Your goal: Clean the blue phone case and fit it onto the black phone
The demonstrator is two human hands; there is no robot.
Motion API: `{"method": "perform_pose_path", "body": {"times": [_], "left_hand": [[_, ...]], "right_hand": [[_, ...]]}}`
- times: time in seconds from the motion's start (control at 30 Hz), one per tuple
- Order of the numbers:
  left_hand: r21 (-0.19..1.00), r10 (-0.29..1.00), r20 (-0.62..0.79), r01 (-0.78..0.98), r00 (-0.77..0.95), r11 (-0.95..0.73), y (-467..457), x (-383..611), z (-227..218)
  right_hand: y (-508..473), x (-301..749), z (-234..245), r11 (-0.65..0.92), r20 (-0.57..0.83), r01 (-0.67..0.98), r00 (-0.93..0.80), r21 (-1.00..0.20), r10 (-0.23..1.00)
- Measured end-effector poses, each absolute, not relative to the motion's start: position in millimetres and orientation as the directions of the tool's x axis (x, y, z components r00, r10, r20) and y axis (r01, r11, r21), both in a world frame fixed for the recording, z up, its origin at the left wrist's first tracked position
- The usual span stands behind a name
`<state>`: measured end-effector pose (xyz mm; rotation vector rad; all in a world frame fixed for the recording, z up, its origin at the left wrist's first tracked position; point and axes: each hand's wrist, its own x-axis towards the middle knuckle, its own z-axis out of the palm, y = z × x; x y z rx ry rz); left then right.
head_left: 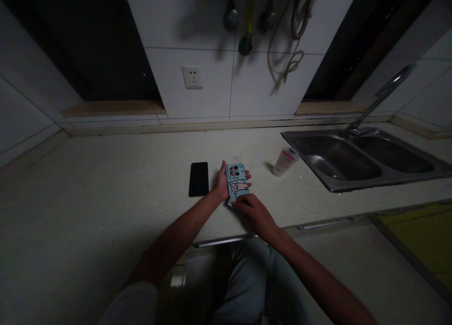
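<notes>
The blue cartoon phone case (237, 181) is held by the left hand (222, 181) and right hand (254, 216); if it slips, the black smartphone (198, 179) could be struck.

Phone case (237, 181) looks like smooth, slightly glossy plastic with a printed back; black phone (198, 179) just beside it has a glossy glass face. Countertop (106, 184) is matt speckled stone, sink (334, 158) at its right edge is brushed stainless steel, faucet (379, 99) shiny chrome, tube (285, 161) plastic, wall tiles (187, 19) smooth ceramic.
</notes>
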<state>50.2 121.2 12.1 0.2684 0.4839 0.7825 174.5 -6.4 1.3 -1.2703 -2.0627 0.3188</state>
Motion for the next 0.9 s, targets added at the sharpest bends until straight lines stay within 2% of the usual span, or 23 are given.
{"method": "perform_pose_path", "body": {"times": [0.13, 0.37, 0.6, 0.7, 0.9], "left_hand": [[0.436, 0.745, -0.328, -0.607, 0.581, 0.665, 122.0, 52.8, 11.1], [0.412, 0.749, -0.313, -0.627, 0.585, 0.662, 124.9, 53.4, 6.3], [0.406, 0.742, -0.331, -0.622, 0.583, 0.669, 124.6, 45.3, 14.0], [0.402, 0.743, -0.334, -0.626, 0.58, 0.669, 123.8, 45.0, 17.1], [0.368, 0.746, -0.371, -0.65, 0.553, 0.664, 124.7, 46.9, 16.4]], "right_hand": [[12.3, 174.3, 9.1, 0.535, 0.461, 0.699, -0.32, -0.475, 0.828], [58.2, 162.3, 15.2, 0.495, 0.549, 0.753, -0.215, -0.434, 0.807], [8.8, 157.8, -4.7, 0.62, 0.49, 0.649, -0.404, -0.441, 0.772], [-13.6, 177.7, -12.9, 0.68, 0.484, 0.609, -0.487, -0.409, 0.727], [-13.4, 214.3, -11.1, 0.645, 0.556, 0.634, -0.379, -0.426, 0.74]]}}
